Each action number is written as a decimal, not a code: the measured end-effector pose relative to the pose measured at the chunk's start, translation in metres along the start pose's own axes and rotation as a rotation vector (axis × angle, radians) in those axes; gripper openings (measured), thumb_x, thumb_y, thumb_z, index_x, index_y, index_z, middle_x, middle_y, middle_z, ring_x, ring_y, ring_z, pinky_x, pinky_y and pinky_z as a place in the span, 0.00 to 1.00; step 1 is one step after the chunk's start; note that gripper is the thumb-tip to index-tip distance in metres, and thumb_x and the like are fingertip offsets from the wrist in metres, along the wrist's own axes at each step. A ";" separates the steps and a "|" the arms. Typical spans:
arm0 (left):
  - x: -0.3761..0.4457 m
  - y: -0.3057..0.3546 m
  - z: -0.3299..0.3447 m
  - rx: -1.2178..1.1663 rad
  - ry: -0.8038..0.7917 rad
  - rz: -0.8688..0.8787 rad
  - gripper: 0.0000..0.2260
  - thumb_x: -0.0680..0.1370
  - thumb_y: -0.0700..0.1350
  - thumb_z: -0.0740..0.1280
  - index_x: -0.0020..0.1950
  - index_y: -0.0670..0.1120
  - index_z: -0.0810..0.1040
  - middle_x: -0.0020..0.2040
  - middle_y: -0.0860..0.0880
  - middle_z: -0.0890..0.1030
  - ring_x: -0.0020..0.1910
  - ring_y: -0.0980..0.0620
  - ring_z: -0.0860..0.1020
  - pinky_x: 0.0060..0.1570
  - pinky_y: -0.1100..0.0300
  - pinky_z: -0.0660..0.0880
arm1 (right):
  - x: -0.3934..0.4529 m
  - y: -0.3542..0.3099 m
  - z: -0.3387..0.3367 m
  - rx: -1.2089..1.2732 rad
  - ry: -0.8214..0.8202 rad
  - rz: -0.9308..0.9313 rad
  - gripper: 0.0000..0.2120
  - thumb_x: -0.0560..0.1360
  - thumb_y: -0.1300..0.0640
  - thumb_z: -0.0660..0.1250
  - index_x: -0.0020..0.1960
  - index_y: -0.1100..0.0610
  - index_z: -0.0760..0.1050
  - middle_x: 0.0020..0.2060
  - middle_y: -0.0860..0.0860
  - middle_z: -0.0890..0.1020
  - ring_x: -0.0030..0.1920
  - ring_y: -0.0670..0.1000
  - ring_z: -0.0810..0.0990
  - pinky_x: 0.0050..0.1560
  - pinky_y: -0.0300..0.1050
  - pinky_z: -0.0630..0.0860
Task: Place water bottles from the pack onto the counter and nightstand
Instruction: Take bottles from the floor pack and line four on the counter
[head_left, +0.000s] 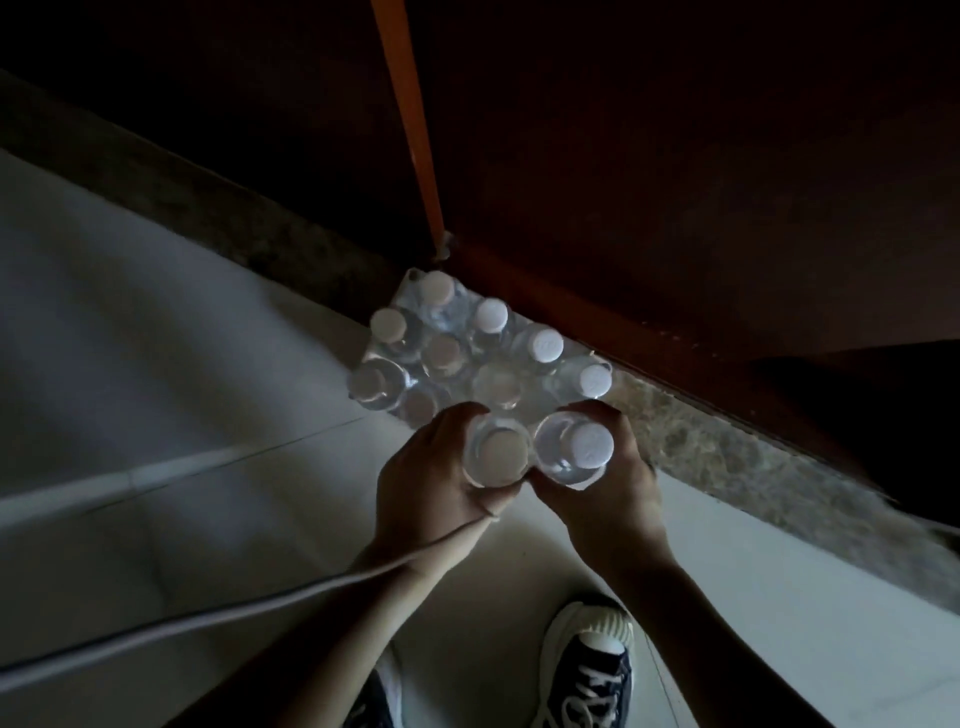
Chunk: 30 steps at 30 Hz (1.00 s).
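At the centre of the frame, one bottle (497, 451) is gripped by the left hand (436, 467) and another bottle (574, 447) by the right hand (605, 491), fingers curled round each. The pack (467, 353) is seen just above them on the floor (156, 338), many bottles remaining inside. Neither desk nor nightstand is shown; placing is judged not yet begun.
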<state>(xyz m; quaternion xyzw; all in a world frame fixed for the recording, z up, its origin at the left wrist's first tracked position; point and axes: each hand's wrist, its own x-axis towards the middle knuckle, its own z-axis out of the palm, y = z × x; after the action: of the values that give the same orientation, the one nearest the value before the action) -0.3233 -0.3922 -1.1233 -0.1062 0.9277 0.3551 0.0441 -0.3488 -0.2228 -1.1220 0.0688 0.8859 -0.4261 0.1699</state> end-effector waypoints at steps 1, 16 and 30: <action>0.002 0.017 -0.027 -0.025 0.006 0.014 0.27 0.62 0.62 0.79 0.56 0.57 0.76 0.51 0.62 0.83 0.49 0.63 0.79 0.44 0.70 0.75 | -0.005 -0.023 -0.017 0.030 -0.011 -0.014 0.33 0.61 0.46 0.81 0.55 0.26 0.64 0.48 0.29 0.79 0.48 0.36 0.79 0.40 0.31 0.71; 0.015 0.445 -0.556 -0.703 -0.022 0.306 0.19 0.68 0.48 0.79 0.55 0.57 0.77 0.47 0.52 0.86 0.45 0.53 0.85 0.41 0.62 0.80 | -0.134 -0.557 -0.401 0.672 -0.089 -0.568 0.25 0.70 0.59 0.75 0.61 0.51 0.67 0.52 0.54 0.82 0.52 0.58 0.84 0.46 0.55 0.83; -0.085 0.672 -0.810 -0.950 0.079 0.728 0.09 0.70 0.47 0.72 0.48 0.56 0.82 0.45 0.53 0.86 0.48 0.55 0.85 0.44 0.64 0.80 | -0.314 -0.820 -0.585 0.713 0.131 -0.929 0.23 0.65 0.58 0.74 0.58 0.55 0.72 0.45 0.45 0.83 0.46 0.47 0.84 0.45 0.41 0.80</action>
<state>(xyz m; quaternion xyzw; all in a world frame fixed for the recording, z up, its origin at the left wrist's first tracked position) -0.3994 -0.4323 -0.0709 0.1972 0.6451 0.7190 -0.1674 -0.4166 -0.2748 -0.0701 -0.2473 0.6340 -0.7222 -0.1234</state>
